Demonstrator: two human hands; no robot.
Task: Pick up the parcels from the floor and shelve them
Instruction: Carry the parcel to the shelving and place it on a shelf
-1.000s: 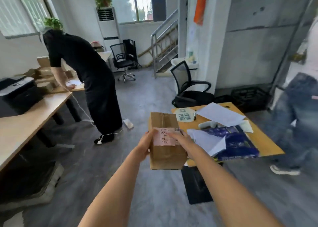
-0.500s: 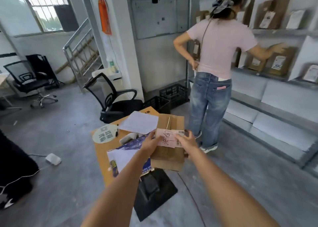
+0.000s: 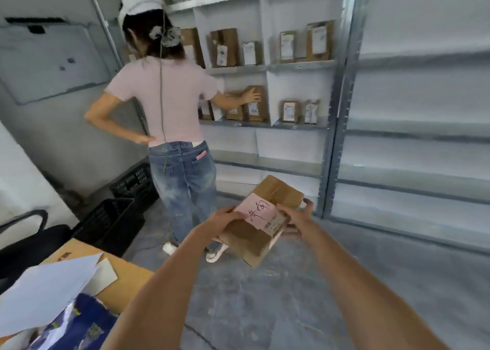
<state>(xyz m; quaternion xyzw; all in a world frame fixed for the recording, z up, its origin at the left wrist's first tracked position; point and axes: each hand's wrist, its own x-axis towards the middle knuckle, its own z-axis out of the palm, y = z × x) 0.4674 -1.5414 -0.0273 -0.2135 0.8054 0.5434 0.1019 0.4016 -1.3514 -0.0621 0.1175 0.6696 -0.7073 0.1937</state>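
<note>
Head view, single moment. Both hands out in front, low, over grey floor.

Parcel [image 3: 261,218]: brown cardboard box, tilted, long axis running from near-left to far-right. It sits between the two hands, clear of the floor and of any shelf. Pink label [image 3: 258,209] with handwritten characters on the upper face; barcode strip on the label edge nearest the right hand.

Left hand [image 3: 224,218]: closed on the parcel's left edge, thumb lying on top beside the pink label, fingers hidden beneath the box.

Right hand [image 3: 297,217]: clasping the parcel's right side, thumb on top by the barcode, fingers wrapped around the far edge and underside.

Beyond the hands: metal shelving [image 3: 331,116], grey uprights, white backing. Several brown parcels stand upright on the middle levels; the bays beyond and right of the right hand hold nothing visible.

Beyond and left of the left hand: a second person [image 3: 169,105], back turned, pink top, jeans, one hand pressed on a shelved parcel [image 3: 256,103].

Near-left of the left forearm: wooden table corner [image 3: 124,272] with white paper sheets [image 3: 50,291] and a blue packet [image 3: 79,325]. Black crates [image 3: 124,198] on the floor behind it.
</note>
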